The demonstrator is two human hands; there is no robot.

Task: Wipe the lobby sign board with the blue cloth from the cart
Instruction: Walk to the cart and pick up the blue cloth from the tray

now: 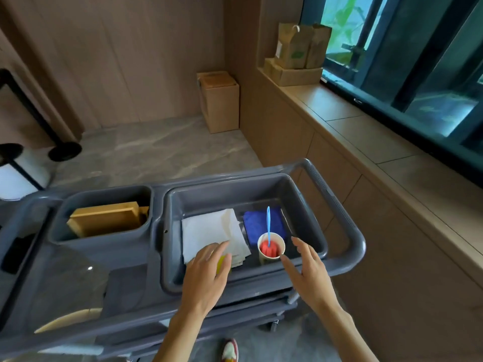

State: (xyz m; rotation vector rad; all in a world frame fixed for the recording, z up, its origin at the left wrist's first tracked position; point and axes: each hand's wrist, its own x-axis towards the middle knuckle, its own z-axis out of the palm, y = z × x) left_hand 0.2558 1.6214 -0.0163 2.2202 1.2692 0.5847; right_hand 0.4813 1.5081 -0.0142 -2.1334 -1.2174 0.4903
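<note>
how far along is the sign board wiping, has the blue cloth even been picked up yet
Nothing looks done yet. The blue cloth lies folded in the cart tray, partly behind a paper cup holding a brush. The right hand is open beside the cup; the left hand rests open on the white cloths. Left to do: take the cloth and wipe the board, which is not clearly in view.

We see a grey cart (350,231) carrying a deep blue cloth (257,226), white folded paper towels (209,231), and a white cup (271,248) with a red brush head and light blue handle (268,222). A yellow item (222,263) peeks out. The floor (156,150) shows grey marbling; the boxes (220,103) are tan.
</note>
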